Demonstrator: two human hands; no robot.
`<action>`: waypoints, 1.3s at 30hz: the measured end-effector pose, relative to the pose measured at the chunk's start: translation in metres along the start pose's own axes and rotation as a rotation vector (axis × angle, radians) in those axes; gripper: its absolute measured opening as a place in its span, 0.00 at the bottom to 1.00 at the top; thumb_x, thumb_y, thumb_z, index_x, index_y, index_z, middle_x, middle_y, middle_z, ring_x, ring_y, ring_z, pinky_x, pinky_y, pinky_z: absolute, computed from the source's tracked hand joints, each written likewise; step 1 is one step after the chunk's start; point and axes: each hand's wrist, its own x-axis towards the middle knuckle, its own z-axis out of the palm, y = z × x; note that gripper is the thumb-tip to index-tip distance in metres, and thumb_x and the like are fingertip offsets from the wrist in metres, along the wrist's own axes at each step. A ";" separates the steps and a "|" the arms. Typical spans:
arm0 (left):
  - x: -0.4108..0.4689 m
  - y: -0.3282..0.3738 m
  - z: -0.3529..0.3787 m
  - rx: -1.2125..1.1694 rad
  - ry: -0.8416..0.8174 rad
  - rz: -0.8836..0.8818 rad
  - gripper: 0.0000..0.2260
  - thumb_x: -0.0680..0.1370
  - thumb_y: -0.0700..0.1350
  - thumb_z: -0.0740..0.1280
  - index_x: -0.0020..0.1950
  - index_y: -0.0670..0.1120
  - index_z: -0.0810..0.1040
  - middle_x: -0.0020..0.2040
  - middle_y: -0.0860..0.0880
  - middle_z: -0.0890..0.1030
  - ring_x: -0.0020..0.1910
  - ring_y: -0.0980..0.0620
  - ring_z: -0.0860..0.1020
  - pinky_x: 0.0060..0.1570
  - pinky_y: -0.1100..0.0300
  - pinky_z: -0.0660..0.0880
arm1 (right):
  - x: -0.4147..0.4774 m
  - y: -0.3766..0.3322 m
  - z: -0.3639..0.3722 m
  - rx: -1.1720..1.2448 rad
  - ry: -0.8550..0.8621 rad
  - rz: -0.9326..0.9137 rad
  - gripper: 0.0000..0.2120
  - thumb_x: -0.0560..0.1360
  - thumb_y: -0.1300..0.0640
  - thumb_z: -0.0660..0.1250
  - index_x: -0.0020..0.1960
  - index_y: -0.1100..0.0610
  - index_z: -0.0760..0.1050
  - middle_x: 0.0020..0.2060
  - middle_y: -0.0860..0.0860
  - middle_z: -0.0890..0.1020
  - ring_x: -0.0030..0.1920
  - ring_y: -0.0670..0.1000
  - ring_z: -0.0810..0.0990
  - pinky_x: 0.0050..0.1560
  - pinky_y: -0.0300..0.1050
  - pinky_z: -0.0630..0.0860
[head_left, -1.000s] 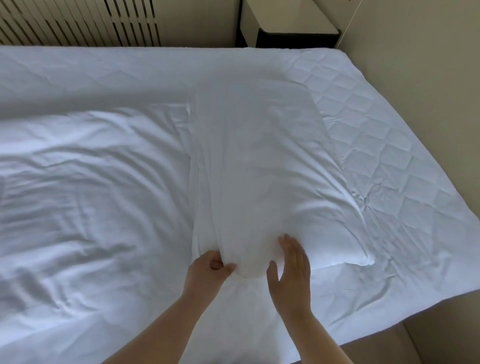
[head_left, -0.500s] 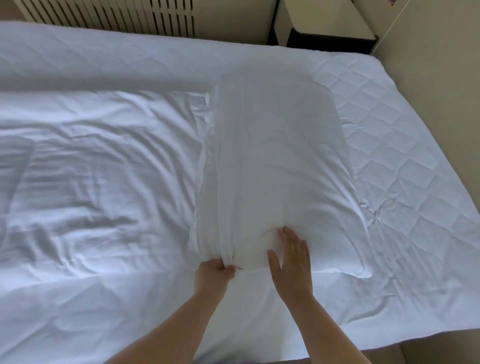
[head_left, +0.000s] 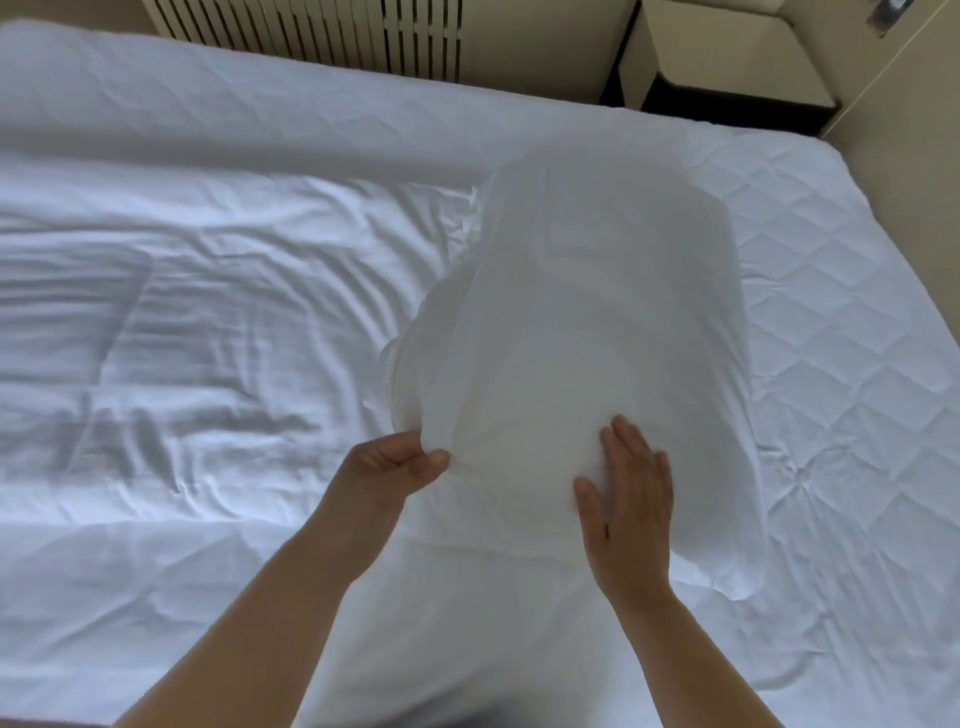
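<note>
Soft white pillow (head_left: 597, 322) in its thin cotton case (head_left: 415, 384) lies near the front edge of the quilted white bed (head_left: 857, 374), left hand (head_left: 387, 475) pinching the hem, right hand (head_left: 626, 499) spread flat; tugging against that press should seat it.

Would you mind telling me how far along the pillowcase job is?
Done: the pillowcase looks filled to its far end. In hand: the left hand pinches its near edge while the right hand presses flat beside it. Left: likely tucking the loose near end in.
</note>
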 end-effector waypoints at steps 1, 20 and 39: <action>0.004 0.003 -0.010 0.116 0.002 -0.012 0.05 0.61 0.37 0.75 0.31 0.47 0.84 0.33 0.54 0.83 0.35 0.61 0.81 0.37 0.74 0.73 | 0.003 0.001 0.001 -0.016 -0.013 -0.004 0.23 0.80 0.44 0.46 0.64 0.59 0.64 0.62 0.59 0.75 0.65 0.51 0.65 0.72 0.37 0.44; 0.077 0.004 -0.011 0.594 0.315 -0.097 0.12 0.75 0.46 0.68 0.33 0.46 0.73 0.32 0.52 0.73 0.33 0.54 0.72 0.34 0.67 0.67 | -0.019 0.017 0.033 -0.251 -0.287 -0.029 0.21 0.65 0.52 0.55 0.57 0.56 0.68 0.52 0.55 0.82 0.58 0.49 0.68 0.71 0.39 0.42; 0.117 -0.021 -0.046 0.789 0.392 -0.239 0.21 0.72 0.47 0.72 0.62 0.44 0.72 0.63 0.43 0.71 0.59 0.45 0.72 0.57 0.53 0.71 | -0.013 0.034 0.027 -0.185 -0.164 0.014 0.17 0.66 0.54 0.56 0.54 0.52 0.68 0.51 0.52 0.80 0.52 0.47 0.71 0.67 0.35 0.53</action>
